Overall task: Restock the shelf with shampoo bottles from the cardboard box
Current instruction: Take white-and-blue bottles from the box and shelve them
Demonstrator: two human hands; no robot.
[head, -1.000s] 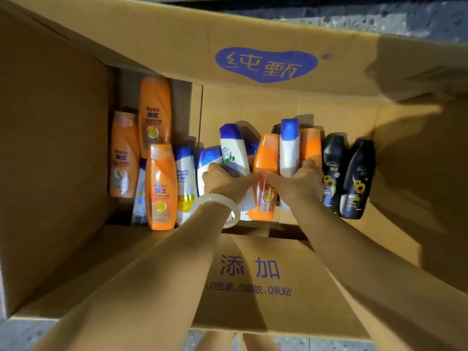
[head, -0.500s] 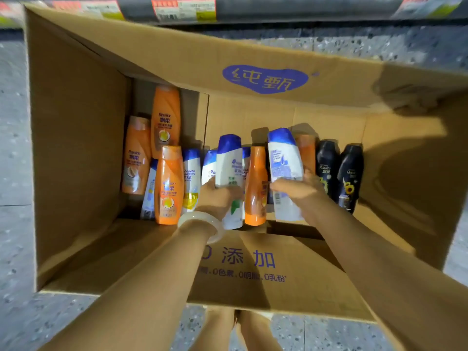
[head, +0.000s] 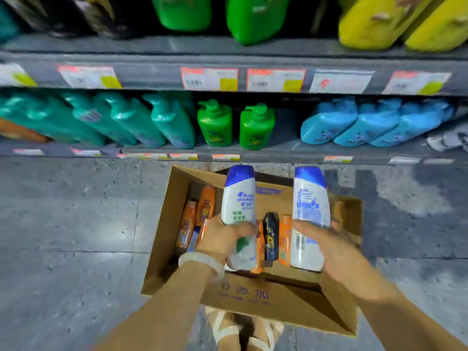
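My left hand (head: 222, 234) grips a white shampoo bottle with a blue cap (head: 238, 198), label facing me. In my right hand (head: 326, 239) is a second white, blue-capped bottle (head: 310, 214), back label showing. Both bottles are upright, lifted above the open cardboard box (head: 167, 236) on the floor. Orange bottles (head: 200, 211) and a black bottle (head: 270, 234) lie in the box below. The shelf (head: 253, 153) stands just beyond the box.
The lower shelf carries teal pump bottles (head: 141, 120), green pump bottles (head: 235, 125) and blue bottles (head: 359, 122). An upper shelf (head: 152, 72) with price tags holds green and yellow bottles. Grey speckled floor (head: 63, 224) surrounds the box. My sandalled feet (head: 240, 330) are beside its near flap.
Both hands have lifted their white bottles up out of the box. My view has risen and pulled back, so the shelves now show.
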